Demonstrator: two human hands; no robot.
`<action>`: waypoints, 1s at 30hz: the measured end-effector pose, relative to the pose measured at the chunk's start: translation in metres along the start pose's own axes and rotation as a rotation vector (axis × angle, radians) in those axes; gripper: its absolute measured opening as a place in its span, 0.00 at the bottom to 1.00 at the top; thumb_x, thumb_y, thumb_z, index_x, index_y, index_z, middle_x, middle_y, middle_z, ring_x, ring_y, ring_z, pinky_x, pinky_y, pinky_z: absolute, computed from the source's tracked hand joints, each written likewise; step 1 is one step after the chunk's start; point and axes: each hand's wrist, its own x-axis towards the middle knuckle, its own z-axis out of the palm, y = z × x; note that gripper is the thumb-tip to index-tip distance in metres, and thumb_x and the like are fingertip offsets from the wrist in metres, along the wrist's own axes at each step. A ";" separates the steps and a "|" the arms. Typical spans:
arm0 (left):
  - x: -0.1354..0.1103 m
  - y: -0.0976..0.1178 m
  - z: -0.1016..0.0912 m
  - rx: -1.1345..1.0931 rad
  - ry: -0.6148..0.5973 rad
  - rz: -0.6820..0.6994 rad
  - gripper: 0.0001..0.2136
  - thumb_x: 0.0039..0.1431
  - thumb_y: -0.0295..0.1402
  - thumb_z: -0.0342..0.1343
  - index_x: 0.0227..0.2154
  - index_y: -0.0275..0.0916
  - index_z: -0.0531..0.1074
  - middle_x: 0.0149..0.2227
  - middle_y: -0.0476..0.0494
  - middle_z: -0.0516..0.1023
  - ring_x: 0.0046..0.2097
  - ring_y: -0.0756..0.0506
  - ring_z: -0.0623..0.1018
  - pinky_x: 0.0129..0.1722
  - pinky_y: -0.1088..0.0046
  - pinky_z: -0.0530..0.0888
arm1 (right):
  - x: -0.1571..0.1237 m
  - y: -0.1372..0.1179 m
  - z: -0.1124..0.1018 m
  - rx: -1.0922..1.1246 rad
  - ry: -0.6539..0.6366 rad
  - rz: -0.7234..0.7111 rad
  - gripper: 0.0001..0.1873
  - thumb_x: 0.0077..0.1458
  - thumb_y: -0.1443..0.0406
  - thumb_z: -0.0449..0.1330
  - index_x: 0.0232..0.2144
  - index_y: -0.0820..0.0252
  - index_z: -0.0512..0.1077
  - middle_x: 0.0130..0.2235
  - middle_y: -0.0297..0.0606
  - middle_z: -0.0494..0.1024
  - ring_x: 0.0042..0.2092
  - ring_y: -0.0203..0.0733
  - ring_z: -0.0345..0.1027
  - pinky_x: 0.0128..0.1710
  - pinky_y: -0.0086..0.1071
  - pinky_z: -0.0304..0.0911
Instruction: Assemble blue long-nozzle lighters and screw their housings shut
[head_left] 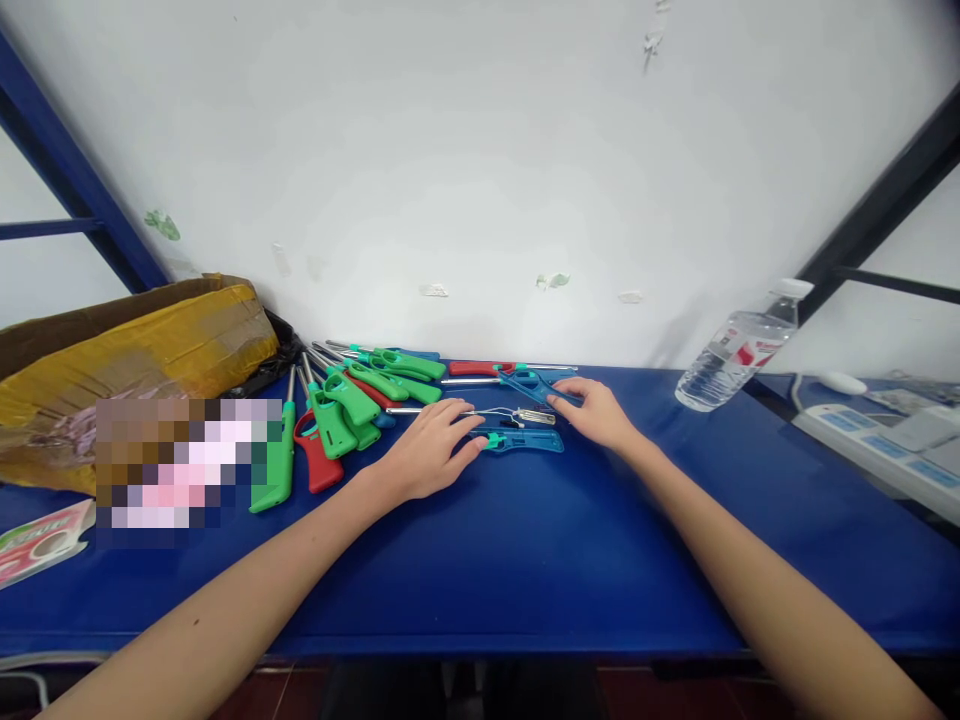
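Observation:
An opened blue gas lighter (536, 440) lies on the table with its inner parts, a thin white wire and a small metal piece (536, 416) showing. My left hand (431, 450) is closed over its front end, where the metal tube joins the handle; the fingers partly hide that spot. In my right hand (592, 412), thumb and fingers pinch a blue handle shell (534, 386), tilted just above and behind the opened lighter. Past both hands a red lighter (480, 369) lies against the wall.
Left of my hands, several green and red lighters (352, 400) form a pile. A taped cardboard box (142, 340) stands at far left beside a printed card (45, 540). On the right are a water bottle (739, 350) and a white power strip (877, 450). A white wall (480, 180) rises behind.

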 end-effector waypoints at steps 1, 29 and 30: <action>-0.001 0.001 0.000 -0.002 -0.023 0.007 0.20 0.69 0.42 0.42 0.54 0.38 0.70 0.58 0.36 0.68 0.63 0.39 0.63 0.62 0.54 0.61 | 0.000 0.003 0.003 -0.007 0.000 -0.018 0.11 0.54 0.59 0.59 0.30 0.59 0.78 0.42 0.43 0.81 0.47 0.51 0.74 0.50 0.45 0.65; 0.001 0.003 0.001 0.011 -0.016 0.005 0.18 0.69 0.41 0.42 0.50 0.40 0.73 0.49 0.38 0.73 0.53 0.40 0.71 0.55 0.56 0.66 | 0.000 0.012 0.019 -0.052 -0.012 -0.204 0.11 0.58 0.60 0.59 0.39 0.57 0.79 0.46 0.45 0.76 0.51 0.51 0.68 0.54 0.51 0.63; 0.001 0.004 0.001 0.010 -0.016 0.007 0.18 0.69 0.41 0.42 0.49 0.40 0.73 0.49 0.38 0.73 0.53 0.40 0.71 0.55 0.56 0.66 | 0.000 0.013 0.020 -0.053 -0.021 -0.211 0.12 0.58 0.60 0.58 0.39 0.57 0.79 0.46 0.46 0.76 0.51 0.52 0.68 0.54 0.51 0.62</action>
